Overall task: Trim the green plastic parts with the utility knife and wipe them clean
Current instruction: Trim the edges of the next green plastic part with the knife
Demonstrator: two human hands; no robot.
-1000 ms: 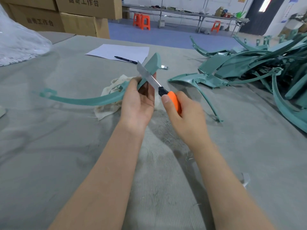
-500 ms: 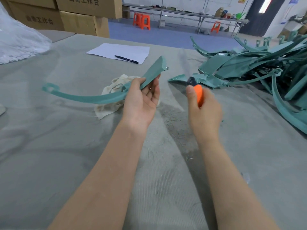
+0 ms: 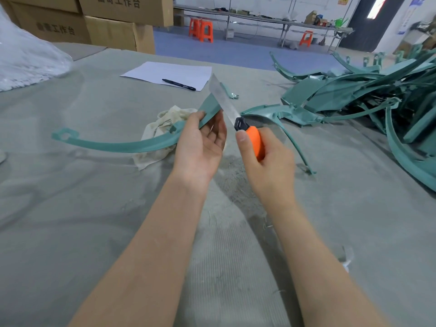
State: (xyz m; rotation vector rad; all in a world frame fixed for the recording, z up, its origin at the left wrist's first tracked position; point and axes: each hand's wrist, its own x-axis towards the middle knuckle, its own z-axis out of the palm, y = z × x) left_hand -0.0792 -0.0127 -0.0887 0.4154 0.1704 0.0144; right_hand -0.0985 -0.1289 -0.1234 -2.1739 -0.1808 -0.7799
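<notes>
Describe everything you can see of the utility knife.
The utility knife has a bright orange plastic-looking handle, a black collar and a long, dull silver blade, extended. The right hand grips the handle, thumb beside the collar. The blade slants up and leftward, meeting the wide end of the curved green plastic part held by the left hand.

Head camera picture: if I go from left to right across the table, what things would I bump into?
The plastic bag → rag → left hand → right hand → pile of green parts.
</notes>
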